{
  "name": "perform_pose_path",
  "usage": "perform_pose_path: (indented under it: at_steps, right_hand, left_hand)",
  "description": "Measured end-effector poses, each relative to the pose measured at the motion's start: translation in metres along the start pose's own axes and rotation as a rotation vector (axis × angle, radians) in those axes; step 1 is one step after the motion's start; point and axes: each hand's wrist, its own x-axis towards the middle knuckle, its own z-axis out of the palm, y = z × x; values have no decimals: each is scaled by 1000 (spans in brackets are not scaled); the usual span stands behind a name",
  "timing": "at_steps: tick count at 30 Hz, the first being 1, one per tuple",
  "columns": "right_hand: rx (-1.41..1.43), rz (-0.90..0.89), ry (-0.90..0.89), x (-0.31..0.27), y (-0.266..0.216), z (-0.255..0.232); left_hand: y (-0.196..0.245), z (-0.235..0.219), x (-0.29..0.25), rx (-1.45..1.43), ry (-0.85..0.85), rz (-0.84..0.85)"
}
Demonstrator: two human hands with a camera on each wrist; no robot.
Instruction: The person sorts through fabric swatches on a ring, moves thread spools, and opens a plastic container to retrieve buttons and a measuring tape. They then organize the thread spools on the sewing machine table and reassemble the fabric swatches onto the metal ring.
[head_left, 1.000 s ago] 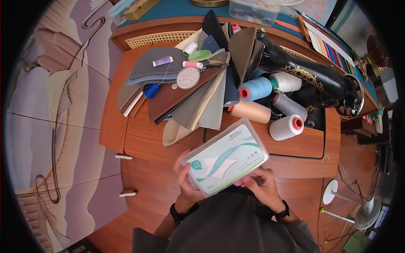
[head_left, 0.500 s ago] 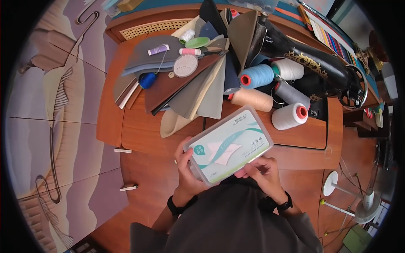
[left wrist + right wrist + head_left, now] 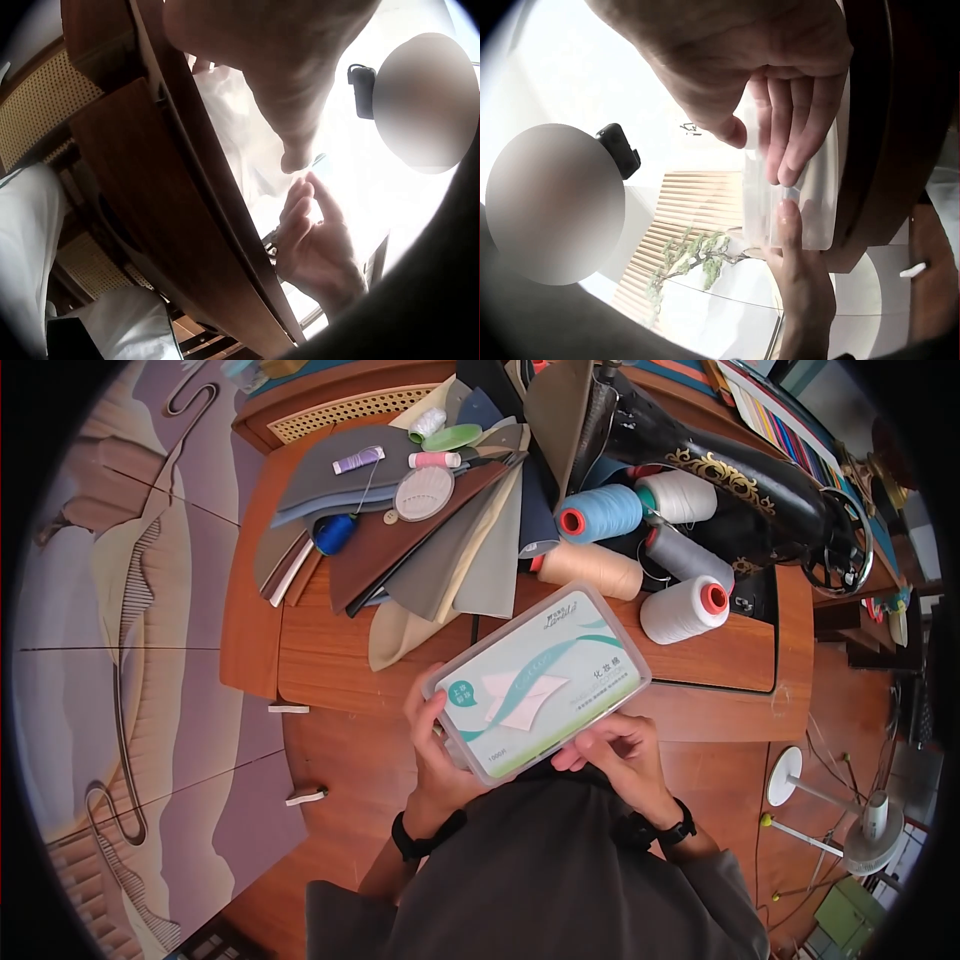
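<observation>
A flat clear plastic box (image 3: pixel 545 685) with a white, teal and green printed face is held tilted at the table's front edge. The left hand (image 3: pixel 437 745) grips its left end, thumb on the near side. At the lower right edge, the right hand (image 3: pixel 628 760) holds it between thumb and fingers. The right wrist view shows the right hand (image 3: pixel 772 75) over the translucent box (image 3: pixel 823 202), with the left hand (image 3: pixel 802 281) at its lower end. Glare hides most of the box in the left wrist view, where the left hand (image 3: pixel 277 67) faces the right hand (image 3: pixel 322 259).
Behind the box lie fanned leather pieces (image 3: pixel 435 570) carrying small spools and a round pin case (image 3: pixel 424 494). Large thread cones (image 3: pixel 684 610) stand or lie beside a black sewing machine (image 3: pixel 720 485). A white fan (image 3: pixel 870 840) is at the lower right.
The head view has shifted, so the table things, the box and both hands appear higher in it. Both hands keep hold of the box, with only slight finger movement at its lower edge.
</observation>
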Motion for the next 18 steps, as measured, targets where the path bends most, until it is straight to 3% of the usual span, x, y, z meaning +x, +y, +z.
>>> perform_pose_path:
  at_steps: [7, 10, 13, 15, 16, 18]
  right_hand:
    - [87, -26, 112, -3, -11, 9]
    - [25, -151, 65, -7, -16, 7]
    - [74, -355, -50, -1, -29, 2]
    - [91, -352, -80, 2, -44, 3]
    - [108, -342, -108, 3, -53, 3]
    - [29, -369, -177, 10, -70, 4]
  left_hand:
    - [0, 4, -4, -78, -16, -40]
    - [-3, 9, -2, -143, 89, 23]
    - [-9, 0, 1, -193, 17, 124]
    - [2, -19, 7, -320, -288, -374]
    - [4, -23, 12, -315, -284, -369]
    - [4, -30, 20, -84, -337, -125]
